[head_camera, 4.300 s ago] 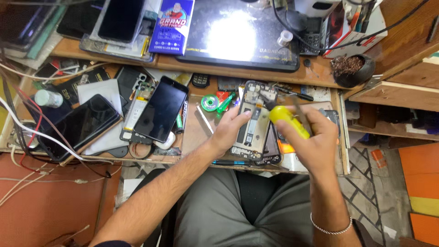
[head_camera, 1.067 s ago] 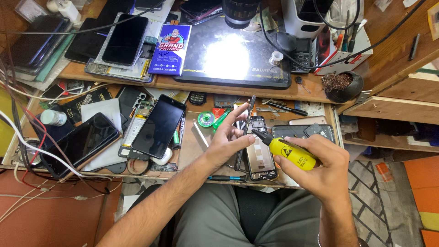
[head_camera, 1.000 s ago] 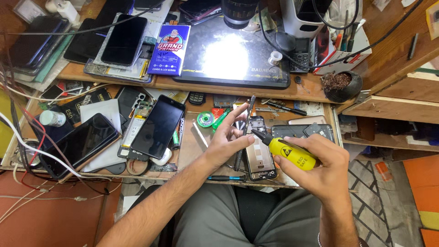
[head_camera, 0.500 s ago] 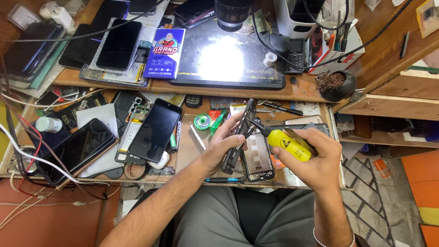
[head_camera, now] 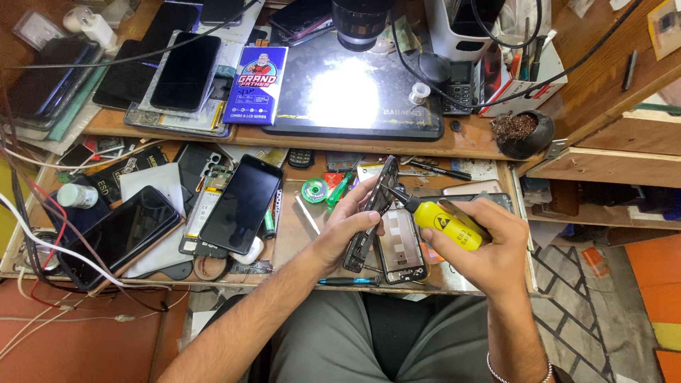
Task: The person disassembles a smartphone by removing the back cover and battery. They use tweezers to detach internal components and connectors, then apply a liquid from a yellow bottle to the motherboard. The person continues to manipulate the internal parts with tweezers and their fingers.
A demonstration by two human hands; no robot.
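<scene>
Your right hand (head_camera: 489,245) hides most of the yellow bottle (head_camera: 449,225); nozzle tip too small to tell if it touches the phone (head_camera: 370,213). Both forearms are cut off at the bottom edge.

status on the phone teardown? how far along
Done: the phone is already open, and a bare phone frame lies on the tray below it. In hand: the left hand holds the phone tilted on edge while the right hand puts the yellow bottle nozzle to its upper edge. Left: nothing reassembled; screwdriver lies unused at the front edge.
</scene>
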